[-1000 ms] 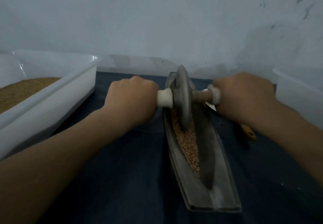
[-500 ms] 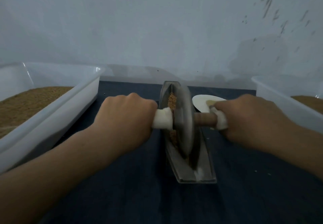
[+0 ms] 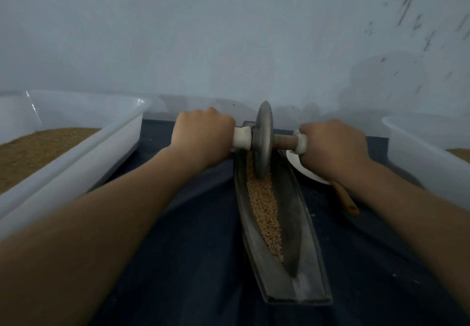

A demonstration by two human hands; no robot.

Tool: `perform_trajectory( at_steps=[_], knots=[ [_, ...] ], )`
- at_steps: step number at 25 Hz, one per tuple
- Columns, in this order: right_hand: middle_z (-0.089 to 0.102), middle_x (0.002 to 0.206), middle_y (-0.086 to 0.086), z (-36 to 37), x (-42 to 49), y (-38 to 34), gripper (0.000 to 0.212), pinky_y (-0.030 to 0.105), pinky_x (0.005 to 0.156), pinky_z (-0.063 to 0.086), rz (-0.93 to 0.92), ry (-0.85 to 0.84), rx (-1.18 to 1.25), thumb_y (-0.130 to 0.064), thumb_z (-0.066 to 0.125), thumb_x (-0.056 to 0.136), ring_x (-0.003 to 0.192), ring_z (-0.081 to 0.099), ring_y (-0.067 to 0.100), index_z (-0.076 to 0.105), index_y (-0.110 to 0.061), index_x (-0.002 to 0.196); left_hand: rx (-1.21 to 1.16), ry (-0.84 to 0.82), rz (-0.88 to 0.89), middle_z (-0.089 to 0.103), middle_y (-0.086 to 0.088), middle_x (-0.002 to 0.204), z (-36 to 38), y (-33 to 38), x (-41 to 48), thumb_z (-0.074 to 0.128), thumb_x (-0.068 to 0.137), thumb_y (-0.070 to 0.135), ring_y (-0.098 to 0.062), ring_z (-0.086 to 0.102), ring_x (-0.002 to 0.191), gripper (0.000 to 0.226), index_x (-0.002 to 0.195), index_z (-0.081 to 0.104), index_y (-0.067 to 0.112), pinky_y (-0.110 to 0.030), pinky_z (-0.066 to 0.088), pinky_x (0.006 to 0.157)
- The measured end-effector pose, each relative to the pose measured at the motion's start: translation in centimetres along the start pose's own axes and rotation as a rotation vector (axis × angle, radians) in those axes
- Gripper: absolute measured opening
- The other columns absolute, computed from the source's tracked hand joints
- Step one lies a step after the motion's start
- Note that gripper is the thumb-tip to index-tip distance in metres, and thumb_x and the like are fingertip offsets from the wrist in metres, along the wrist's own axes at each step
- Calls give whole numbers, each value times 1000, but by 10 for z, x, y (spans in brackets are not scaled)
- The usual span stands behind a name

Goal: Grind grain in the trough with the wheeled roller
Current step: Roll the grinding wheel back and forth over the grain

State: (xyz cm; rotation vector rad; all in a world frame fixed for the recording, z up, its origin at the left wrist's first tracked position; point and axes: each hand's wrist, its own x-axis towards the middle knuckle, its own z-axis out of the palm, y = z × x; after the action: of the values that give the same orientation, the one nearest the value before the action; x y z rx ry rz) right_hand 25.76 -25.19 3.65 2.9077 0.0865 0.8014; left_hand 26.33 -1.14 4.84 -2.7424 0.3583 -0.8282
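A long grey metal trough lies lengthwise on the dark cloth, running away from me. Tan grain fills its left inner side. The wheeled roller, a grey metal disc on a cross axle with white grips, stands upright in the trough's far end. My left hand grips the left handle with fingers curled round it. My right hand grips the right handle the same way. The far tip of the trough is hidden behind the disc.
A big white tub with brown ground grain stands at the left. Another white tub stands at the right. A white dish and a wooden handle lie right of the trough. A pale wall rises close behind.
The roller went from the far part of the trough to its near end and has now rolled back to the far end. Both hands kept their grip on the handles.
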Motion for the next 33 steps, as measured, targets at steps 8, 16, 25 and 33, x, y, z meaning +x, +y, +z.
perform_trajectory(
  at_steps=[8,16,25,33],
  knots=[
    [43,57,-11,-56,-99,16,27,29,44,38,-128,-65,-11,-61,40,74,48,44,16,48,-35,75,-62,-73,155,33,10,64,-55,-4,-82,63,80,44,-11,30,51,15,83,52,34,-27,18,46],
    [42,53,-14,-4,-30,6,23,19,45,24,-56,75,-41,-58,43,81,45,36,9,47,-40,68,32,15,54,37,6,64,-6,1,-18,63,85,38,-16,44,55,10,90,62,30,-27,24,48],
    [49,60,-10,-27,-41,2,16,22,44,27,-149,42,-71,-49,50,77,54,49,18,48,-35,71,-57,109,15,35,9,62,-3,-3,-49,64,82,38,-16,34,52,23,77,42,30,-28,21,49],
    [54,63,-9,-75,-85,10,18,27,47,38,-97,-330,-28,-52,46,63,55,53,9,52,-40,75,-112,-209,129,43,12,66,-40,-16,-75,61,76,47,-7,38,52,15,82,54,35,-26,31,50]
  ],
)
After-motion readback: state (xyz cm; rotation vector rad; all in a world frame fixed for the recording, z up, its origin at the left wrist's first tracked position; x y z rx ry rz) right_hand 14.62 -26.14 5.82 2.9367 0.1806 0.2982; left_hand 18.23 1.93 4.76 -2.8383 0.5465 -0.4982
